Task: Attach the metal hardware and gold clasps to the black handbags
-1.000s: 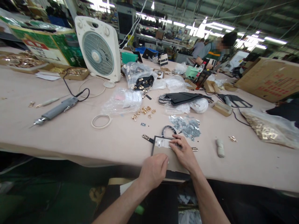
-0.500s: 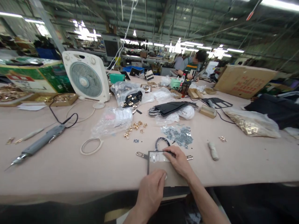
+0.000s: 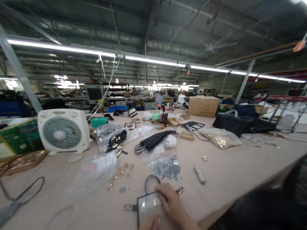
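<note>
Fingers of L hand partly cut off, on bag panel; can't tell if holding anything. Panel's on desk, R hand fingers bent, narrow, touching top edge nr handle; grip unclear. Metal bits just beyond.

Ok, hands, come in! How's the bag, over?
Right fingers at bag's top edge; left fingers lower, partly out of frame. Bag on table. Grey bits just beyond handle.

Cannot make out any word, brand or number, only faint reddish print on the cardboard box, too small and blurred to read.
</note>
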A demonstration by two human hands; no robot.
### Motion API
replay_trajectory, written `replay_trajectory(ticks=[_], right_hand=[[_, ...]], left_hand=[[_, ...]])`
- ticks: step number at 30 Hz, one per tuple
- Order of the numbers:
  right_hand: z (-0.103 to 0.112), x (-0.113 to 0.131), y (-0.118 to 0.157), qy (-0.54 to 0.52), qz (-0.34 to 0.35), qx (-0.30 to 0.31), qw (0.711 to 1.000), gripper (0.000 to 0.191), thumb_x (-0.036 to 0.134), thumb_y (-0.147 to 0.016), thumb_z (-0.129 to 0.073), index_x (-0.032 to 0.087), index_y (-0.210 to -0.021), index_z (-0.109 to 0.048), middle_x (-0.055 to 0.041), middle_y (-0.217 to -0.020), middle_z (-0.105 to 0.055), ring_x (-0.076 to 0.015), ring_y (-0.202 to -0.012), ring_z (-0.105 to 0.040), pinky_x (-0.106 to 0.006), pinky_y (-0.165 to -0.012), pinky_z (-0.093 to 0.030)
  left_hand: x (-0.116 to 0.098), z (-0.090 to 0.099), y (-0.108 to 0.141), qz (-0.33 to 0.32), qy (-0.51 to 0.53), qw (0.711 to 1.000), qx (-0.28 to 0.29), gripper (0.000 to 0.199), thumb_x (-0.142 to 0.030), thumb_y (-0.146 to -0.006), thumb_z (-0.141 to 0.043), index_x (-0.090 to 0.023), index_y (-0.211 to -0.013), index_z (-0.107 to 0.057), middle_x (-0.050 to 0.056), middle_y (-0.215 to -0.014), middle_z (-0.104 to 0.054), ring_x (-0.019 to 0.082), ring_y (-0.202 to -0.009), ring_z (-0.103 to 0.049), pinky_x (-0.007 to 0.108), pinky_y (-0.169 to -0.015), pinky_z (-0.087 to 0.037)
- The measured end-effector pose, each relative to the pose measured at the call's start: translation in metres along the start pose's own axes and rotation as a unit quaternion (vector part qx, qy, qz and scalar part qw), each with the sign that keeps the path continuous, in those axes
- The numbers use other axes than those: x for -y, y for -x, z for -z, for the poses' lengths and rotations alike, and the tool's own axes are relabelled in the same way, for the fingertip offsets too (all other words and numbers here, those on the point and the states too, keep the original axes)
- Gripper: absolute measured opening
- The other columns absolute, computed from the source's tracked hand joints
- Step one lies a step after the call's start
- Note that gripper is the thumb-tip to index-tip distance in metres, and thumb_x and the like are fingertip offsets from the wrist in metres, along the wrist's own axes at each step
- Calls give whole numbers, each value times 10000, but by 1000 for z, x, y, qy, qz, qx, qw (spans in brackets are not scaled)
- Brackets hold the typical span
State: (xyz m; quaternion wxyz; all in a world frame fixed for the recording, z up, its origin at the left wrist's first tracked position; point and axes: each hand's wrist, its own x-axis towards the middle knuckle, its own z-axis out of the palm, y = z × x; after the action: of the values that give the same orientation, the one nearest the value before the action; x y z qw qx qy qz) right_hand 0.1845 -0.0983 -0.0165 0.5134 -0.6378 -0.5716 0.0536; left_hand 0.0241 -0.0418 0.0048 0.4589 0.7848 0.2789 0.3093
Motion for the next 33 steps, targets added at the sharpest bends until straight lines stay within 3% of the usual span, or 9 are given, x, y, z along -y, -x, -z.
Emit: replay_trajectory(ticks=[2, 4, 8, 11, 15, 22, 26, 29, 33], right_hand=[[7, 8, 4, -16, -10, -24, 1000, 289, 265, -976, -591, 272, -1222, -743, -101, -1235, -744, -269, -1194, -669, -466, -1083, -520], [13, 15, 8, -32, -35, -53, 997, 283, 325, -975, -611, 263, -1219, -739, -106, -1240, -736, -276, -1183, -671, -449, -1031, -551], [21, 29, 26, -82, -122, -102, 984, 280, 423, -974, -645, 252, -1180, -729, -93, -1175, -744, -259, -1081, -699, -394, -955, -576], [27, 47, 43, -130, -177, -88, 972, 330, 457, -965, -667, 251, -1221, -705, -86, -1150, -749, -245, -1054, -712, -370, -957, -577], [32, 75, 51, -153, -193, -64, 967, 339, 463, -970, -665, 249, -1231, -703, -82, -1140, -749, -230, -1044, -720, -333, -934, -584], [40, 106, 41, -131, -167, -48, 976, 305, 431, -964, -681, 260, -1213, -725, -65, -1146, -736, -214, -990, -694, -300, -866, -583], [46, 111, 38, -145, -144, -69, 977, 212, 424, -966, -678, 228, -943, -756, -54, -971, -730, -221, -938, -675, -304, -837, -562], [50, 112, 40, -151, -137, -78, 976, 200, 398, -967, -685, 230, -873, -741, -41, -914, -705, -206, -901, -657, -296, -825, -545], [51, 116, 47, -148, -127, -117, 974, 146, 357, -967, -695, 244, -892, -750, -43, -939, -711, -204, -928, -663, -299, -851, -542]], left_hand=[[3, 7, 22, 49, 16, 999, -1, 450, -633, -949, -550, -333, -1184, -790, 49, -977, -805, 284, -917, -762, 420, -863, -634], [3, 15, 38, 107, 73, 991, -8, 541, -624, -946, -561, -242, -1276, -758, 89, -1069, -804, 264, -923, -756, 408, -924, -611], [-9, 25, 39, 168, 139, 976, -14, 645, -611, -939, -596, -189, -1424, -652, 96, -1019, -797, 224, -780, -719, 368, -772, -620], [-25, 28, 33, 159, 156, 975, -14, 633, -569, -937, -629, -197, -1449, -628, 88, -1041, -794, 211, -797, -707, 356, -798, -610], [-44, 30, 31, 125, 158, 980, 2, 589, -505, -949, -637, -210, -1459, -615, 72, -1073, -801, 243, -1016, -714, 403, -1004, -564], [-68, 27, 28, 65, 140, 986, 58, 522, -439, -1002, -587, -231, -1481, -594, 72, -1476, -634, 273, -1393, -555, 437, -1236, -366], [-77, 24, 27, 53, 150, 984, 85, 639, -432, -1019, -576, -204, -1595, -423, 70, -1257, -744, 232, -1229, -652, 408, -1159, -442], [-85, 24, 29, 58, 162, 980, 97, 772, -415, -1022, -582, -178, -1663, -224, 42, -1075, -783, 195, -1058, -703, 383, -1094, -482], [-94, 25, 33, 82, 120, 986, 84, 698, -448, -1000, -615, -171, -1597, -381, 111, -1226, -762, 243, -1149, -696, 401, -1107, -471]])
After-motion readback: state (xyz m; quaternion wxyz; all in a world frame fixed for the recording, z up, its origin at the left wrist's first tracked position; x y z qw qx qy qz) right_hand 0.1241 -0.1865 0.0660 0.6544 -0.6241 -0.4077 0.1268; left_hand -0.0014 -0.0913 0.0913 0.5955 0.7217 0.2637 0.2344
